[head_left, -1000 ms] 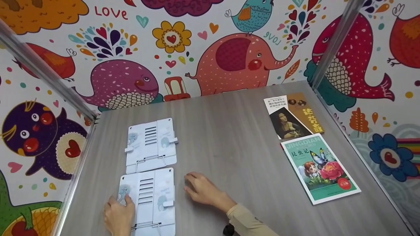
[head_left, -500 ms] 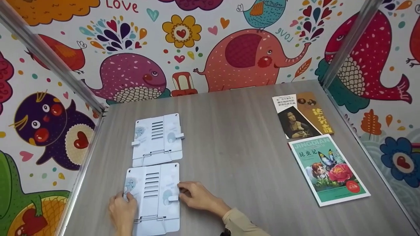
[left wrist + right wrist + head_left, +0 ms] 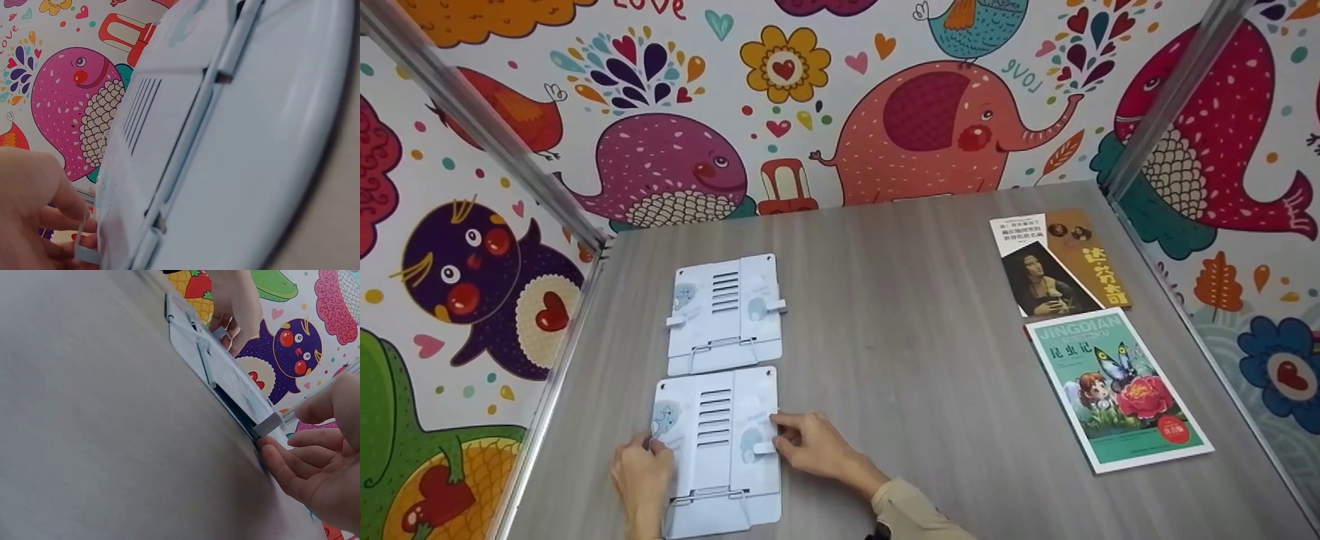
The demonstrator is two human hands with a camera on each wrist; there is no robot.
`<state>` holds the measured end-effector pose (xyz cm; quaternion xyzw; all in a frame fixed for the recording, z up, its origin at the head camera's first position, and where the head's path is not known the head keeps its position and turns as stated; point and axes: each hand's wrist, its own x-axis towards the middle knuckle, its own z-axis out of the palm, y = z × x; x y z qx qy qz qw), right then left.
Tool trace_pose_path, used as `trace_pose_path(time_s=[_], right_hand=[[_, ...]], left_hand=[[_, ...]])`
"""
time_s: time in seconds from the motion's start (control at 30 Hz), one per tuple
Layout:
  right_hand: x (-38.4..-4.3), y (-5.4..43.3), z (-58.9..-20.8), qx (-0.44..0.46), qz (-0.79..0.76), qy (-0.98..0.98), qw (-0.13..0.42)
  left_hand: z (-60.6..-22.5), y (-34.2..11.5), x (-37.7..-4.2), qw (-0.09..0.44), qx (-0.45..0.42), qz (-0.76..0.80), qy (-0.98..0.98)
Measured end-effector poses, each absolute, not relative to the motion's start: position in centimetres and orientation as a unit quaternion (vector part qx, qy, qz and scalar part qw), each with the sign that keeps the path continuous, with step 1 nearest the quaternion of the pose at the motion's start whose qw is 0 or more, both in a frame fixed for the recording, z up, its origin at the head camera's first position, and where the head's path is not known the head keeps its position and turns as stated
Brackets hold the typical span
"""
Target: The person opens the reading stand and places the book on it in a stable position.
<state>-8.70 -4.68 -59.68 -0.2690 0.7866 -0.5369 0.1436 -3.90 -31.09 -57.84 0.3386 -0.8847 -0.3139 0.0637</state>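
Two white book stands with printed blue pictures lie folded flat in the head view, one behind the other. Around the left edge of the near book stand [image 3: 720, 457], my left hand [image 3: 642, 472] curls its fingers; the left wrist view shows a small page clip [image 3: 87, 254] among them. My right hand [image 3: 821, 446] holds the right edge, thumb beside the other page clip [image 3: 269, 424]. Its exact grip under the edge is partly hidden. Just behind lies the far book stand [image 3: 725, 311], untouched, with both side clips sticking out.
On the right of the grey wooden table [image 3: 900, 315] lie a green insect picture book [image 3: 1117, 390] and a brown book with a portrait [image 3: 1057, 262]. Walls with cartoon animals and metal posts [image 3: 1170, 90] border the table.
My right hand has moved left from the bare table to the near stand's right edge. The left hand stays at the left edge. The whole head view has shifted slightly.
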Motion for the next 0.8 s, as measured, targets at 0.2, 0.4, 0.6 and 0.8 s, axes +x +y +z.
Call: trace_pose_path(time_s=[0.2,0.4,0.6,0.8], right_hand=[[-9.1,-3.0,-59.6,-0.244,-0.548,0.788,0.137],[-9.3,-0.8,-59.7,-0.215,-0.556,0.793,0.130],[-9.2,2.1,-59.4,-0.199,-0.561,0.795,0.121],[-8.9,4.9,-59.1,-0.188,-0.548,0.808,0.105]], left_hand=[[-57.5,-29.7,-4.2,0.044,0.320,-0.334,-0.885],[-57.1,-27.5,-4.3,0.020,0.309,-0.348,-0.885],[-56.8,-25.1,-4.0,0.013,0.293,-0.358,-0.886],[-56.8,-22.9,-3.9,-0.004,0.274,-0.375,-0.886]])
